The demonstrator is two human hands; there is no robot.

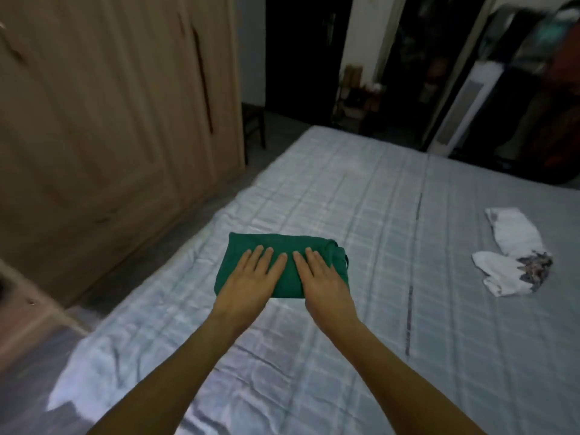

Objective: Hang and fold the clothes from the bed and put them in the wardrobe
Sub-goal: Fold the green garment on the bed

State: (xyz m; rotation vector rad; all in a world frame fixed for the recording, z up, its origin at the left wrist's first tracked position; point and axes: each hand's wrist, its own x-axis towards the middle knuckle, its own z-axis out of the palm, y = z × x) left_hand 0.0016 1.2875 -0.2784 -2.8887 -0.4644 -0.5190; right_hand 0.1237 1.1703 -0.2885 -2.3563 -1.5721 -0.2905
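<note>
While left hand [251, 279] and right hand [320, 279] press flat, fingers straight, gripping nothing, green garment [276, 246] lies folded on bed [376, 199]. White garment [514, 255] lies unfolded, well apart to right. Wardrobe [110, 105] doors closed; storing judged pending.

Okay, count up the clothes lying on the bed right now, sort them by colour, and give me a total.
Green folded garment: 1
White crumpled heap with a patterned patch: 1 (cannot tell if it is more than one piece)
Total: 2
</note>
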